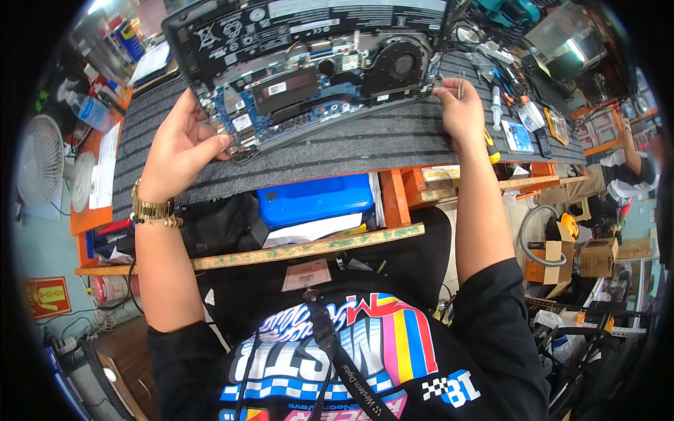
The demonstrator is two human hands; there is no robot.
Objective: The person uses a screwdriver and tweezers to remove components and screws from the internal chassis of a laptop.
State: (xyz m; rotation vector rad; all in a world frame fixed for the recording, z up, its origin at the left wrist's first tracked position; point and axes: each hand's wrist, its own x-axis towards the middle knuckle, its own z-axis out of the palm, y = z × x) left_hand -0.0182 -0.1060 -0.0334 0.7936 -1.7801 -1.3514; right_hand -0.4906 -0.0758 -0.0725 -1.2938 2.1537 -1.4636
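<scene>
An opened laptop (pixel 314 91) is tilted up above a grey striped mat (pixel 330 140), its blue circuit board, black fan and black labelled battery exposed. My left hand (pixel 179 147) grips the laptop's lower left corner, thumb on the front edge and fingers curled behind. My right hand (pixel 460 112) is closed at the laptop's right edge, with a slim metal tool, apparently tweezers, upright between its fingers. How firmly those fingers hold the laptop is hard to tell.
Tools, cables, a white syringe (pixel 496 109) and a blue card (pixel 518 135) lie at the right. A white fan (pixel 40 158) and spray bottle (pixel 88 109) stand left. A blue case (pixel 314 196) sits below the mat. Another person (pixel 625 175) is at the far right.
</scene>
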